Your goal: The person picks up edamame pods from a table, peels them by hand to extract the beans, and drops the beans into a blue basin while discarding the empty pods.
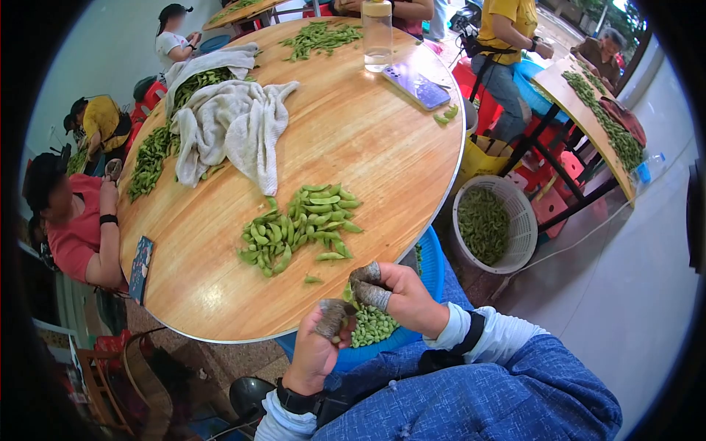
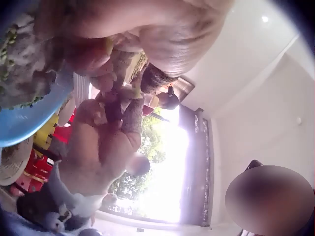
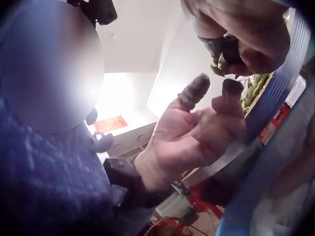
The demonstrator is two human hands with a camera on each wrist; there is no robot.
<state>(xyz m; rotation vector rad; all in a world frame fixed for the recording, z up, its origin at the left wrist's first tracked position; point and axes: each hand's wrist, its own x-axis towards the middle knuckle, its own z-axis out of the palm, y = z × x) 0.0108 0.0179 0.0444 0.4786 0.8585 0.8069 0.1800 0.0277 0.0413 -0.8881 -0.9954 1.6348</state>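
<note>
In the head view my right hand [image 1: 412, 298] pinches a green edamame pod [image 1: 348, 293] between its wrapped thumb and fingertip. The right wrist view shows this pod [image 3: 216, 69] at the fingertips. My left hand [image 1: 318, 353] is close beside it, fingers curled, with a bit of green pod [image 1: 336, 339] showing in them. Its thumb stands apart from the index finger in the right wrist view. Worn grey-brown wrapping covers thumbs and index fingers. Below both hands, shelled beans [image 1: 373, 327] lie in a blue basin [image 1: 434, 272]. A pile of pods [image 1: 301, 224] lies on the table near its edge.
The round wooden table [image 1: 353, 147] bears a white towel [image 1: 228, 121] over more pods, a phone [image 1: 417, 86] and a water bottle [image 1: 377, 37]. A white basket [image 1: 526, 235] of pods stands on the floor at right. Several people sit around.
</note>
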